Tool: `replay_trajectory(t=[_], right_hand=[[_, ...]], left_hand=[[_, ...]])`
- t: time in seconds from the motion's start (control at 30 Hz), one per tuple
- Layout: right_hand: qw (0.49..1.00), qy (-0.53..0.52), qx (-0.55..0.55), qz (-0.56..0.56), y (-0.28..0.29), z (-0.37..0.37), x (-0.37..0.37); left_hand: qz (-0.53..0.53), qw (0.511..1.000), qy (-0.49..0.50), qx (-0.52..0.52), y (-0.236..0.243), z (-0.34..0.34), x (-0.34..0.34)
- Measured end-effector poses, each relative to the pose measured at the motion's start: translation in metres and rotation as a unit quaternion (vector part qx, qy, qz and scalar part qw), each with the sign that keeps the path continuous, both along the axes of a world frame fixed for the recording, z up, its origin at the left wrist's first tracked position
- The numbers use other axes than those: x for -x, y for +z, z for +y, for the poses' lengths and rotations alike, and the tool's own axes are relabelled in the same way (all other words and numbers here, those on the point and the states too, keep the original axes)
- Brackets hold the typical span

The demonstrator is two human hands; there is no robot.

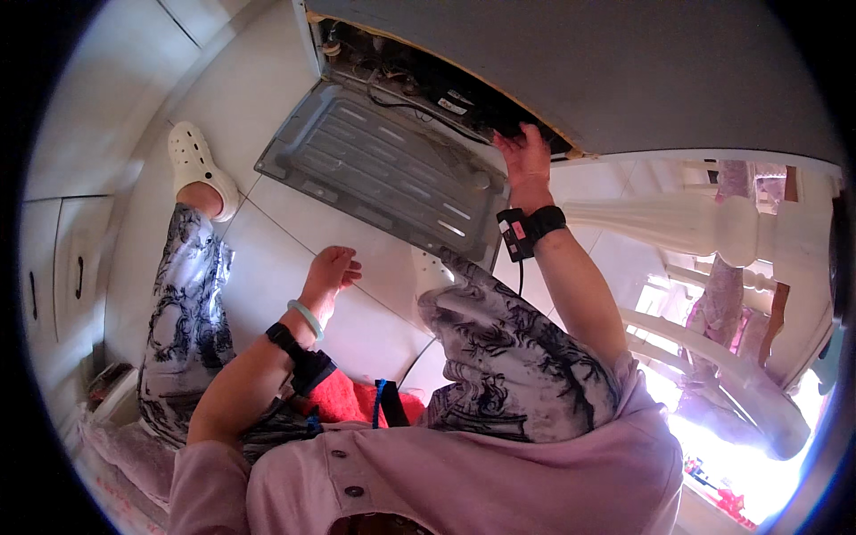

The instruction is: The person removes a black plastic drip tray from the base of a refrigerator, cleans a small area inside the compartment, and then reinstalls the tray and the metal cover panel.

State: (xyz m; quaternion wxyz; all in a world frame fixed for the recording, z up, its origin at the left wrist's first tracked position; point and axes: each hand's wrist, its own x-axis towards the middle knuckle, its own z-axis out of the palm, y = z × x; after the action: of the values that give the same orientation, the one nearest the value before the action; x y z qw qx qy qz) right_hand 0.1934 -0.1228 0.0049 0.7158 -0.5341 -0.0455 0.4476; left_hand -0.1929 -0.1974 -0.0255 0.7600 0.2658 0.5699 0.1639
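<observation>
My right hand (526,159) reaches up to the right end of a low, open compartment at the foot of a large grey appliance (624,71). Its fingers bend around a dark part at the opening; what they grip is too dark to tell. Inside the compartment are a black unit with a white label (455,100), a black cable (415,107) and dusty pipework (357,62). Below the opening lies a grey ribbed metal panel (383,160) with slots. My left hand (330,272) hovers over the floor, short of the panel, fingers loosely curled and apart, nothing visible in it.
White chairs (678,227) with turned legs stand at the right. White cabinets (62,259) with dark handles line the left. My feet in cream clogs (201,160) rest on the white tiles (294,218). Something red (343,401) lies beneath me.
</observation>
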Motion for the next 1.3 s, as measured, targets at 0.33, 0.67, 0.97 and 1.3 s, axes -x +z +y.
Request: replay_trajectory(t=[0.33, 0.67, 0.97, 1.3], right_hand=[[0.998, -0.056, 0.021, -0.037, -0.006, 0.014, -0.014], [0.990, 0.008, -0.021, -0.142, 0.013, 0.009, 0.000], [0.993, 0.008, 0.007, -0.118, 0.023, 0.018, 0.011], [0.989, -0.018, -0.001, -0.147, 0.000, 0.014, -0.009]], left_hand=[[-0.108, 0.963, -0.043, -0.244, 0.047, 0.178, -0.085], [-0.050, 0.921, -0.197, -0.334, 0.049, 0.279, -0.183], [0.121, 0.843, -0.225, -0.474, 0.022, 0.301, -0.185], [-0.270, 0.955, 0.004, -0.123, 0.032, 0.275, -0.203]])
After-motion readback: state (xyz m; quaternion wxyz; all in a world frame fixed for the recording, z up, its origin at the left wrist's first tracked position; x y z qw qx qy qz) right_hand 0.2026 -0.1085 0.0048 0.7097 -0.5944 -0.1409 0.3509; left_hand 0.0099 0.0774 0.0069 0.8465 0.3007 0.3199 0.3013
